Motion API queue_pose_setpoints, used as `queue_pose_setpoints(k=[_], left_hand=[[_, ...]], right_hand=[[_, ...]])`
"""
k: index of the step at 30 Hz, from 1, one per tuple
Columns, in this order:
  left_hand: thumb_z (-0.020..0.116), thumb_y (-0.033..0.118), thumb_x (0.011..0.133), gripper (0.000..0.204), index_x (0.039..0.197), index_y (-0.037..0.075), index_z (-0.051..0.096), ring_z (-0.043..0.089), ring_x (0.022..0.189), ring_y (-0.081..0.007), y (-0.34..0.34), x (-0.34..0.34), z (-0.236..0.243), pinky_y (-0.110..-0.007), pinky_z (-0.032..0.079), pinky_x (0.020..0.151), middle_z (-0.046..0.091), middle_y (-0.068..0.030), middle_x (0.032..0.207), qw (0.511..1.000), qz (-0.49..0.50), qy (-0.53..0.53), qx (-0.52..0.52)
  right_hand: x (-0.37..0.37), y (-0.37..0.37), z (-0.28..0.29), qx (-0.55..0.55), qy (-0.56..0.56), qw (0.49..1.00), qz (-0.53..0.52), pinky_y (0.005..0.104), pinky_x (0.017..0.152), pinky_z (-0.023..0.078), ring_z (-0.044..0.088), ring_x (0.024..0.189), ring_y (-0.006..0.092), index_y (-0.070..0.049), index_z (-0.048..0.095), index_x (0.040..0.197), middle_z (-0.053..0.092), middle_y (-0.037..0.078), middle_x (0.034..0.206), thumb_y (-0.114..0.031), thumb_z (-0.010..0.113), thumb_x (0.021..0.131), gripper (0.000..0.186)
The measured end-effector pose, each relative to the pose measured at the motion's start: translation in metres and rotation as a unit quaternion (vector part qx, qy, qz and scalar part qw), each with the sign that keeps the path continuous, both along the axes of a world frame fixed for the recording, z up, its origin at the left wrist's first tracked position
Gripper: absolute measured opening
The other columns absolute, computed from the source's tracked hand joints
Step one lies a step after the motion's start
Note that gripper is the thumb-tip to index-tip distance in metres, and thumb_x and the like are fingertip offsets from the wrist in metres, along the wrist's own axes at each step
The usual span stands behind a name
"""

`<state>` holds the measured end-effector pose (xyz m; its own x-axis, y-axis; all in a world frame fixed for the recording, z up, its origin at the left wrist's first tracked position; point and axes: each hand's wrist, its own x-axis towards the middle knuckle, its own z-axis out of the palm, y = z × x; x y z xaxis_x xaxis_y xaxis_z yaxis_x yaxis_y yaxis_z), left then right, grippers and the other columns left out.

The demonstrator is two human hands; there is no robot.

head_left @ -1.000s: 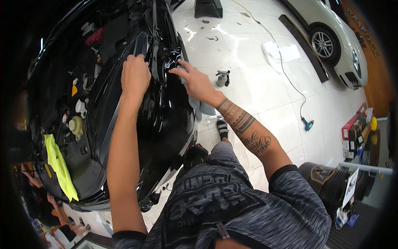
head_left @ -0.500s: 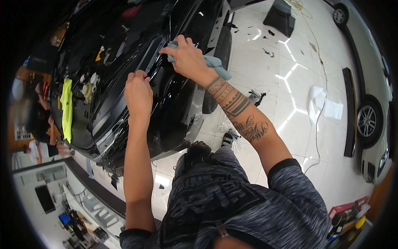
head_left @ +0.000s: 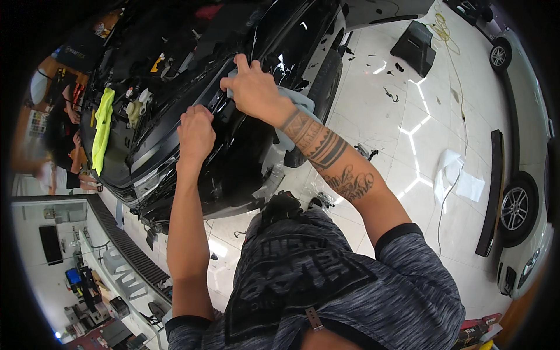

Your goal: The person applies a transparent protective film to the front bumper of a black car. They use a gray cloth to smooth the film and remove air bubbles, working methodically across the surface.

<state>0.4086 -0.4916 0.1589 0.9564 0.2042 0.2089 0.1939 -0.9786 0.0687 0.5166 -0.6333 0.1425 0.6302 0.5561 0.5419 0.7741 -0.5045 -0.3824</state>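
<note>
My right hand (head_left: 256, 92) presses a grey-blue cloth (head_left: 302, 102) against the upper edge of a glossy black car's front fender (head_left: 236, 137). Part of the cloth is bunched under the fingers, and the rest trails behind my wrist. Nearer to me and to the left, my left hand (head_left: 196, 139) is closed, fingertips curled down at the seam beside the engine bay. Whatever those fingers pinch, if anything, is hidden.
A bright yellow cloth (head_left: 102, 131) lies over the car's front. Another person's arm (head_left: 76, 153) shows beyond it. On the tiled floor are a black bin-like piece (head_left: 414, 49), white sheets (head_left: 461, 178) and a cable. At the right stands a light-coloured car (head_left: 534, 157).
My right hand has slid along the fender edge toward my left hand, and the cloth's loose end now hangs behind the wrist. The whole view has shifted a little; my left hand stays at the seam.
</note>
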Motion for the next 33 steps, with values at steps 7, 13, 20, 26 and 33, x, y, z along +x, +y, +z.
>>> queue_pose_setpoints(k=[7, 13, 20, 26, 33], left_hand=[[0.055, -0.001, 0.084, 0.010, 0.093, 0.002, 0.054, 0.050, 0.092, -0.0334, -0.022, -0.012, -0.018, -0.047, 0.040, 0.075, 0.053, -0.0134, 0.096, 0.996, -0.011, -0.078, 0.043], [0.057, 0.005, 0.089, 0.005, 0.092, 0.003, 0.054, 0.052, 0.085, -0.0305, -0.027, -0.015, -0.042, -0.041, 0.041, 0.072, 0.052, -0.0119, 0.091, 0.980, -0.012, -0.180, 0.079], [0.060, 0.010, 0.088, 0.009, 0.095, 0.004, 0.059, 0.055, 0.084, -0.0311, -0.031, -0.017, -0.053, -0.041, 0.041, 0.072, 0.056, -0.0112, 0.089, 0.959, -0.024, -0.275, 0.060], [0.062, 0.005, 0.084, 0.008, 0.092, 0.003, 0.062, 0.057, 0.086, -0.0337, -0.029, -0.017, -0.038, -0.042, 0.044, 0.074, 0.059, -0.0131, 0.088, 0.980, -0.010, -0.196, -0.038], [0.059, 0.003, 0.085, 0.006, 0.091, 0.001, 0.060, 0.060, 0.088, -0.0357, -0.051, -0.023, -0.022, -0.045, 0.050, 0.075, 0.061, -0.0170, 0.087, 0.990, -0.044, -0.130, -0.038]], right_hand=[[-0.006, -0.013, -0.027, 0.086, -0.063, 0.993, 0.048, 0.0430, 0.074, 0.053, 0.053, 0.101, 0.0339, -0.018, 0.071, 0.090, 0.046, 0.018, 0.124, -0.006, 0.062, 0.073, 0.023], [-0.011, -0.010, -0.038, 0.127, -0.083, 0.987, 0.045, 0.0444, 0.078, 0.049, 0.052, 0.103, 0.0349, -0.017, 0.069, 0.088, 0.047, 0.017, 0.127, -0.006, 0.062, 0.072, 0.020], [-0.015, -0.004, -0.039, 0.132, -0.117, 0.983, 0.053, 0.0443, 0.078, 0.046, 0.050, 0.104, 0.0349, -0.018, 0.067, 0.084, 0.047, 0.015, 0.125, -0.009, 0.063, 0.071, 0.016], [-0.015, -0.014, -0.021, 0.051, -0.094, 0.993, 0.050, 0.0437, 0.072, 0.051, 0.053, 0.100, 0.0314, -0.018, 0.070, 0.084, 0.047, 0.013, 0.119, -0.007, 0.062, 0.070, 0.019], [-0.006, -0.029, 0.002, -0.110, -0.080, 0.985, 0.105, 0.0395, 0.063, 0.055, 0.058, 0.092, 0.0314, -0.020, 0.074, 0.089, 0.048, 0.013, 0.110, -0.014, 0.066, 0.074, 0.018]])
